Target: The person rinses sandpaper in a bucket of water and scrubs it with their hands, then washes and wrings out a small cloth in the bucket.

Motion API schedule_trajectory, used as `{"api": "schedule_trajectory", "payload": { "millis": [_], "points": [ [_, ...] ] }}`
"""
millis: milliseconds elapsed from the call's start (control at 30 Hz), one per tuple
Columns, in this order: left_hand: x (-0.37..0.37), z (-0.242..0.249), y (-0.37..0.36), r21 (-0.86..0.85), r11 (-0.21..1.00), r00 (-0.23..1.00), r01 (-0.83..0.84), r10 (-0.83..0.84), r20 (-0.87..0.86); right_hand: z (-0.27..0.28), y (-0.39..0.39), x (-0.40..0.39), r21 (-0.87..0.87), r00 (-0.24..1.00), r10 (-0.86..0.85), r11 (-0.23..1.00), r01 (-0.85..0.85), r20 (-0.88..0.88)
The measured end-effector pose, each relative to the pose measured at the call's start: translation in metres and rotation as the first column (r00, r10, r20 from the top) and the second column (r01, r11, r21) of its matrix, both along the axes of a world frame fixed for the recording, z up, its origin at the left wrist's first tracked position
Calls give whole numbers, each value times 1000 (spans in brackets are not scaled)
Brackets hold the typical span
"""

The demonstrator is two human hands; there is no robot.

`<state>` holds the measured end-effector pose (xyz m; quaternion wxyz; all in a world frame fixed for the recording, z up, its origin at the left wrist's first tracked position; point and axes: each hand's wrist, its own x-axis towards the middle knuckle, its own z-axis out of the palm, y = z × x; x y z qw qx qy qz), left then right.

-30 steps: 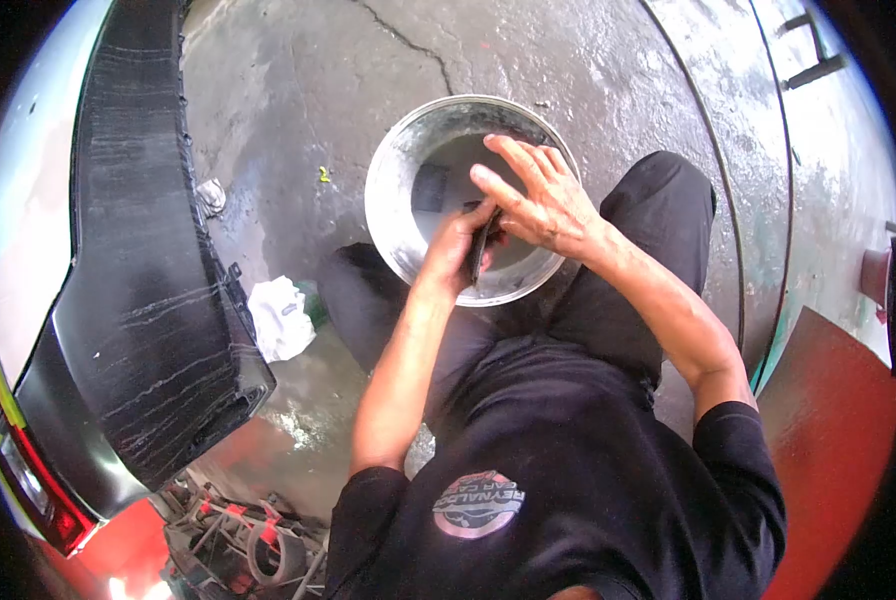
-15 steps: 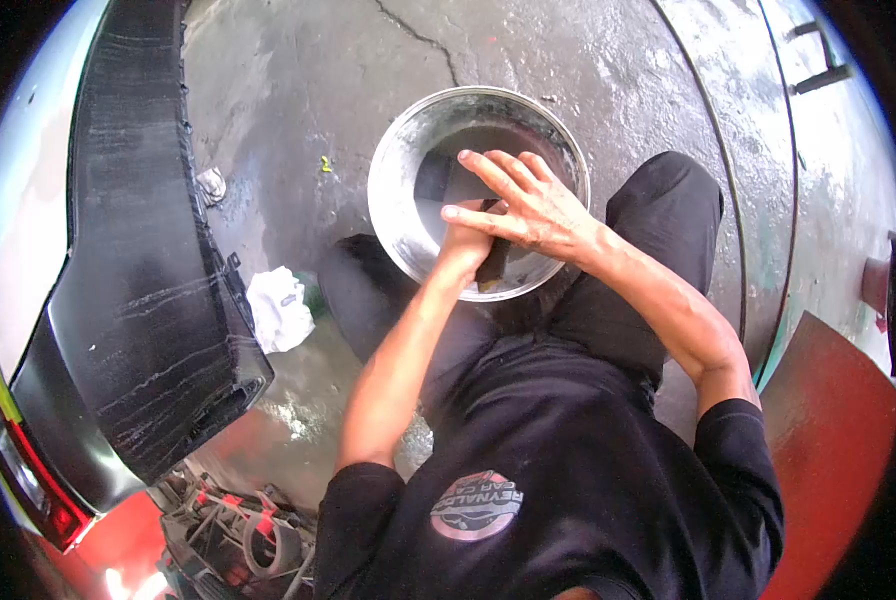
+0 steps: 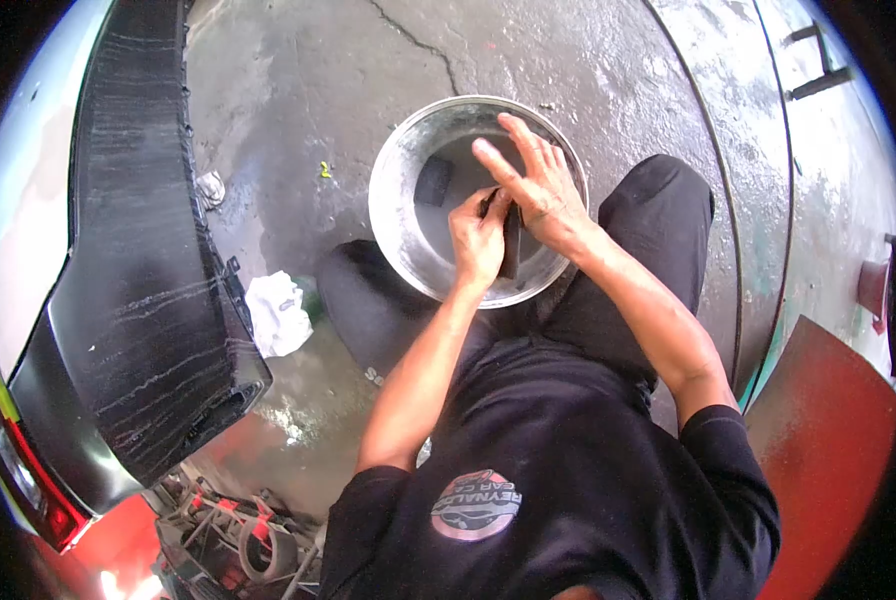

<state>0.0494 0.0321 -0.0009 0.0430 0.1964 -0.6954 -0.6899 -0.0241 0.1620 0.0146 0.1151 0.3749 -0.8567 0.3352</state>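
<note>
A round metal basin [image 3: 393, 225] with cloudy water stands on the floor between my knees. Over it my left hand [image 3: 478, 240] is closed, pinching a dark, wet sheet that looks like sandpaper [image 3: 511, 245]; the sheet hangs down on the right side of the fingers. My right hand [image 3: 553, 200] is beside it, fingers stretched out and apart, its palm edge close to or against the sheet; exact contact is hidden. A dark rectangular piece [image 3: 433, 181] lies in the water at the basin's left side.
A black car bumper [image 3: 148, 270] with pale streaks extends along the left. A crumpled white cloth [image 3: 278, 313] and a small greyish wad [image 3: 210, 189] lie near it. A hose or cable [image 3: 713, 130] crosses the floor at right; a red panel [image 3: 833, 430] is at lower right.
My hands have drawn apart: the right has shifted right and turned more upright, uncovering the left. The sheet now stands more upright, and the dark piece in the water shows more clearly.
</note>
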Motion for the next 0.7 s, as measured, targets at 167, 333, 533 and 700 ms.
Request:
{"api": "schedule_trajectory", "payload": {
  "millis": [167, 333, 533, 700],
  "points": [
    [-4, -25, -10, -174, 983, 996, -55, 66, 60, -6, -5, 6, 123, 965, 151, 984, -126, -215],
    [-22, -14, -66, 254, 959, 935, -124, 28, 352, 2, -3, 13, -76, 999, -17, 997, 20, 43],
    [7, -7, -6, -259, 964, 961, 65, -130, -243, -8, -8, 5, -70, 990, -45, 996, 55, 136],
    [-2, -15, -14, -349, 926, 988, 145, -154, 3, -5, -4, 11, 29, 996, 4, 1000, -2, -85]
  ]
}}
